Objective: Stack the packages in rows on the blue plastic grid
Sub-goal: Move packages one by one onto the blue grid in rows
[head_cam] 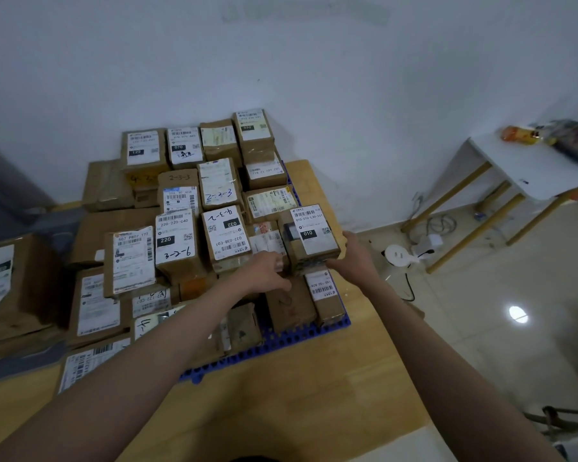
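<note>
While my right hand (354, 258) grasps the cardboard package labelled 010 (309, 235) at the right end of the stacked rows on the blue plastic grid (281, 338), my left hand (269, 271), fingers loosely curled, steadies its near corner so it sits square.

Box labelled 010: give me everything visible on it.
The box labelled 010 is a small brown cardboard parcel with a white shipping label on top, printed 010-010-L30-551, with barcode and QR code; a dark patch sits at its left. It sits tilted at the right edge of the stack, above the blue plastic grid. The right hand grips its near right corner; the left hand reaches beside its lower left.
</note>
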